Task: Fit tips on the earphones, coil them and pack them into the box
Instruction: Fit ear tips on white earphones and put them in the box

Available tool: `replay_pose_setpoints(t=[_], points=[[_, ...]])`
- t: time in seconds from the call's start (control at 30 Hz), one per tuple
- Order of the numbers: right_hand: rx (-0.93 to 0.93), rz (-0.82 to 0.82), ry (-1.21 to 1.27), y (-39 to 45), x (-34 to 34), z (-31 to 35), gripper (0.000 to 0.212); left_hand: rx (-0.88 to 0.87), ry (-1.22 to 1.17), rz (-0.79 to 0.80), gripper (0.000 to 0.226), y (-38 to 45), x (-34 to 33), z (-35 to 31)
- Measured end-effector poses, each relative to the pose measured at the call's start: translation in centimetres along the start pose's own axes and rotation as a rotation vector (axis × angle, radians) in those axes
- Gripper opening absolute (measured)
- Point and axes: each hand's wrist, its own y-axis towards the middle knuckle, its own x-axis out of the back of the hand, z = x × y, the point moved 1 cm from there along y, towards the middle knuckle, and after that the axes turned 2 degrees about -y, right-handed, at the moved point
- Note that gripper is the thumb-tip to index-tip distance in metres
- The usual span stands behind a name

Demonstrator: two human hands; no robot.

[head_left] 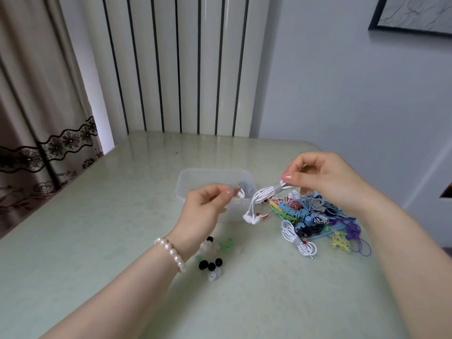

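A coiled set of white earphones (263, 194) hangs in the air between my two hands, above the table. My left hand (205, 206) pinches one end of the coil. My right hand (322, 179) pinches the other end, by a grey band wrapped round the cable. Its two white earbuds (252, 218) dangle below. The clear plastic box (193, 177) stands just behind my left hand. Loose black, green and clear ear tips (211, 264) lie on the table near my left wrist.
A pile of tangled coloured earphones (315, 214) lies at the right under my right hand, with another banded white coil (297, 241) at its front. The pale green table (97, 241) ends at a radiator at the back and a curtain at the left.
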Motion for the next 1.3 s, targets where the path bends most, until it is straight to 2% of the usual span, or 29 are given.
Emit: replay_pose_setpoints(t=[0.1,0.2,0.27,0.37,0.47,0.57,0.73,0.8,0.87,0.9,0.97,1.13,1.3], points=[[0.003,0.040,0.117,-0.1,-0.7,0.1,0.029,0.200,-0.221,0.100,0.023,-0.1,-0.4,0.0],[-0.006,0.042,0.213,0.0,-1.5,-0.2,0.025,0.463,-0.377,0.310,0.045,-0.5,-1.0,0.1],[-0.018,0.033,0.245,0.1,-1.8,-0.6,0.020,0.566,-0.454,0.379,0.040,-0.8,-1.2,0.0],[-0.054,0.015,0.279,0.4,-1.7,-1.0,0.016,0.657,-0.517,0.344,0.025,-0.8,-1.1,0.1],[-0.086,0.022,0.309,0.8,-1.4,-1.4,0.024,0.649,-0.582,0.263,0.016,-0.4,-0.7,0.5],[-0.123,0.131,0.255,0.9,-1.4,-2.0,0.026,0.595,-0.564,0.226,0.014,-0.1,-0.3,0.8],[-0.260,0.394,0.247,0.6,-2.6,-3.3,0.017,0.531,-0.528,0.176,0.013,-0.1,-0.4,1.0],[-0.300,0.465,0.252,0.3,-3.7,-3.6,0.004,0.514,-0.531,0.194,0.010,-0.2,-0.7,1.1],[-0.289,0.526,0.226,-0.1,-4.9,-3.6,0.024,0.498,-0.525,0.221,0.012,-0.6,-1.0,1.0],[-0.264,0.532,0.220,-0.3,-5.5,-3.6,0.034,0.493,-0.513,0.232,0.013,-0.8,-1.2,1.0],[-0.207,0.485,0.220,-0.5,-6.3,-3.4,0.039,0.493,-0.474,0.231,0.014,-1.1,-1.5,0.8],[-0.138,0.332,0.187,-0.2,-6.6,-3.6,0.019,0.534,-0.468,0.168,0.021,-0.8,-1.2,0.8],[-0.043,0.306,0.167,0.0,-6.6,-3.8,0.022,0.616,-0.486,0.166,0.028,-0.4,-0.7,0.5]])
